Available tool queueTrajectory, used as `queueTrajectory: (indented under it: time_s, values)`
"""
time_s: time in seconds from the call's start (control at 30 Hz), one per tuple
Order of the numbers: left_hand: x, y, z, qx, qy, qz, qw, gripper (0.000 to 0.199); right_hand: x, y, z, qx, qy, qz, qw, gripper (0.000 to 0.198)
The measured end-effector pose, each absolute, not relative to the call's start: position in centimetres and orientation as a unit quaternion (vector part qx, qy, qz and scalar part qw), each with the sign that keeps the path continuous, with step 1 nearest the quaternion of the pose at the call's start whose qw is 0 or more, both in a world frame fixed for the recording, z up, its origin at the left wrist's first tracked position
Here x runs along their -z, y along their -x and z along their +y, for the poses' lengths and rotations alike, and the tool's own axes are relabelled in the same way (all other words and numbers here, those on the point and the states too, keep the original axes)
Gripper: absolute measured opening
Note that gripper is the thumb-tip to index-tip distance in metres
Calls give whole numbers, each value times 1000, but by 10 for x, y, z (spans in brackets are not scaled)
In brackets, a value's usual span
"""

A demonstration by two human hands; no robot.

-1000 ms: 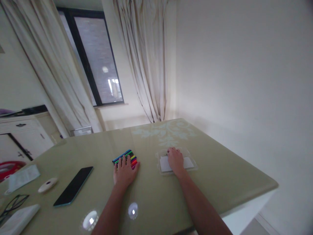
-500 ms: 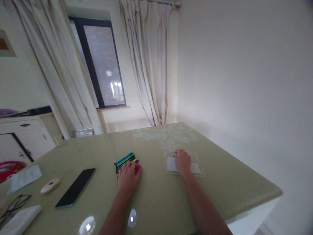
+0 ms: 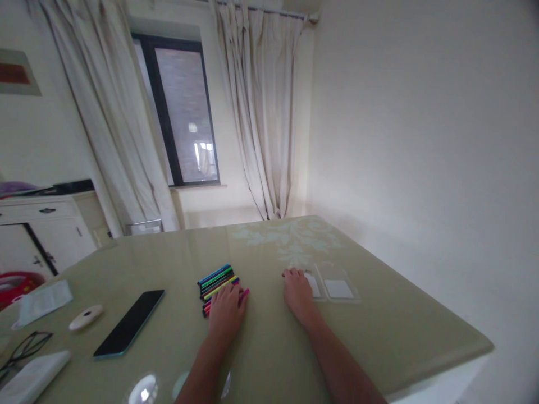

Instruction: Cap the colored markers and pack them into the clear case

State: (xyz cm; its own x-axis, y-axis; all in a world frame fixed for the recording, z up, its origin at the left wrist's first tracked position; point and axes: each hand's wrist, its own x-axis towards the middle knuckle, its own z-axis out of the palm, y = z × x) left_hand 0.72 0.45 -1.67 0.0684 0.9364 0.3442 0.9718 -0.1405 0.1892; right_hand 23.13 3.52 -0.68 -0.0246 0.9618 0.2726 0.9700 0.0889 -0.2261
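A row of coloured markers [image 3: 216,277] lies side by side on the table, blue and green at the far end, pink and red at the near end. Over the near end rests my left hand [image 3: 227,311], its fingers and thumb closed about a pink marker [image 3: 246,292] whose tip sticks out at the right. My right hand [image 3: 298,292] is at the left part of an open clear plastic case [image 3: 352,290] with white inserts [image 3: 338,288]. Its fingers are curled down, and whatever they hold, if anything, is hidden.
A phone [image 3: 129,324] lies left of the markers, with a small white oval object [image 3: 86,318] beyond it. At the far left are glasses [image 3: 27,352], a white box-like item [image 3: 36,377] and a pale flat packet [image 3: 45,303]. The table edge [image 3: 442,367] runs along the right.
My right hand has moved left across the plastic case, uncovering its right half. My left hand has shifted slightly right and nearer, showing more of the markers. The view has turned a little.
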Motion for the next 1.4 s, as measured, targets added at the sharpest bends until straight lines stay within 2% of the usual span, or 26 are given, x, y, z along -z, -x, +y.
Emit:
queueTrajectory:
  time_s: [0.37, 0.5, 0.6, 0.67, 0.77, 0.87, 0.93, 1.03, 1.17, 1.3, 1.4]
  values:
    - [16, -19, 5, 238, 748, -619, 0, 24, 6, -248, 39, 20, 699, -689, 190, 42]
    - [16, -23, 3, 263, 750, -606, -30, 29, 3, -250, 39, 17, 701, -686, 194, 40]
    - [17, -27, 2, 274, 753, -597, -47, 32, -2, -245, 38, 22, 703, -682, 201, 32]
    - [17, -30, 1, 271, 758, -591, -56, 32, -4, -235, 35, 18, 677, -693, 248, 23]
    - [15, -34, -1, 253, 770, -582, -66, 32, -2, -213, 29, -76, 549, -749, 365, 25]
    - [12, -35, -3, 231, 781, -575, -73, 31, 5, -195, 25, -249, 416, -770, 414, 32]
    - [9, -35, -5, 223, 778, -582, -73, 33, 9, -190, 26, -318, 390, -744, 439, 33]
    - [8, -37, -7, 215, 759, -611, -72, 36, 12, -192, 31, -350, 387, -710, 472, 30]
    - [11, -37, -6, 217, 752, -617, -85, 39, 12, -202, 39, -302, 431, -702, 479, 24]
    - [15, -32, -2, 223, 765, -597, -97, 40, 14, -214, 44, -165, 535, -733, 386, 20]
    - [15, -30, -2, 229, 778, -576, -105, 30, 16, -216, 51, -126, 565, -742, 338, 23]
